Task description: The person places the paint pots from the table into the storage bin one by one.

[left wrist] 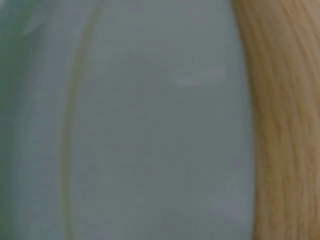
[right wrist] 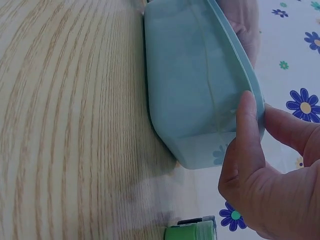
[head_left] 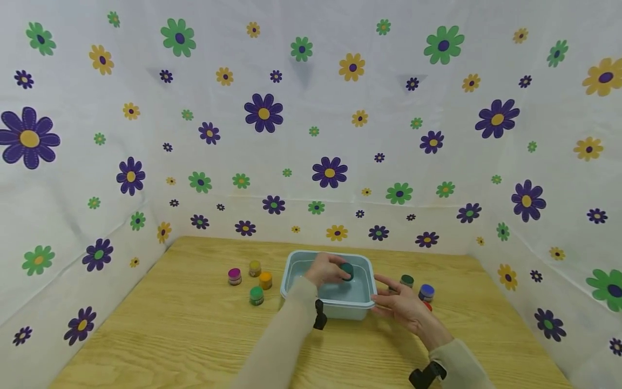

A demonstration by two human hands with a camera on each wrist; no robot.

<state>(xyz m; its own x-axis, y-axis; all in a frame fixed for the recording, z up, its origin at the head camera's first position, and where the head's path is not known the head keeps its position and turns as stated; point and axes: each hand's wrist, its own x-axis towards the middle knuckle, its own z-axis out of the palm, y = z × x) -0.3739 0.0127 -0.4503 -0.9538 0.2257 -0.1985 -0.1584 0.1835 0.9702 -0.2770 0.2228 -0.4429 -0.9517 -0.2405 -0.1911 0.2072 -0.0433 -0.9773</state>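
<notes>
A light blue plastic basin (head_left: 326, 309) stands on the wooden table. Inside its rim, my left hand (head_left: 326, 268) holds a small dark green-lidded jar (head_left: 347, 271) by the fingertips, above the basin's floor. My right hand (head_left: 403, 305) is at the basin's right front corner; in the right wrist view its thumb and fingers (right wrist: 248, 125) grip the rim from two sides. In the left wrist view only the pale basin wall (left wrist: 160, 120) fills the picture, blurred, and neither the left hand nor the jar shows there.
Left of the basin sit small jars with magenta (head_left: 235, 276), yellow (head_left: 255, 268), orange (head_left: 265, 280) and green (head_left: 256, 295) lids. To the right are a dark green jar (head_left: 407, 281), a blue jar (head_left: 426, 293) and a red one (head_left: 427, 306) partly behind the right hand. Flower-printed cloth surrounds the table.
</notes>
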